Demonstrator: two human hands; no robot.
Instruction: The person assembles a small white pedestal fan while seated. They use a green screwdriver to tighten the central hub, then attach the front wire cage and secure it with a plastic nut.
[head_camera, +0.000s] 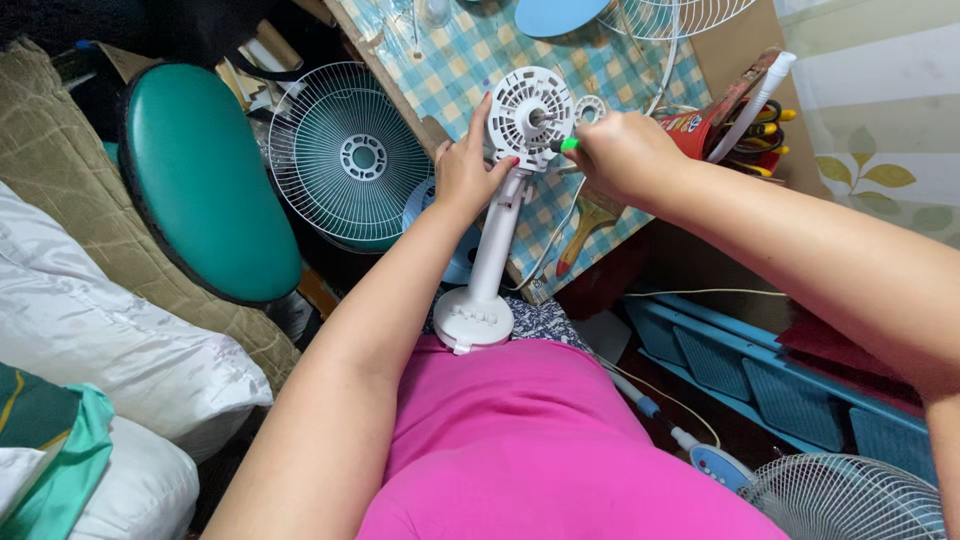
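Observation:
A white fan body (492, 250) stands with its round base (474, 318) resting on my lap. Its slotted round motor housing (530, 115) faces up, a metal shaft in the middle. My left hand (466, 172) grips the housing from the left side, thumb and fingers on its rim. My right hand (620, 152) is closed around a tool with a green tip (568, 145), which touches the right edge of the housing. A small white ring (590, 106) lies on the table just beyond it.
A checked-cloth table (470, 50) lies ahead with a blue fan blade (560, 14) and a white grille (680, 15). Another fan grille (348, 155) leans below left, beside a green stool (205, 175). A red tool holder (715, 120), blue crates (760, 370) and another fan (850, 500) are to the right.

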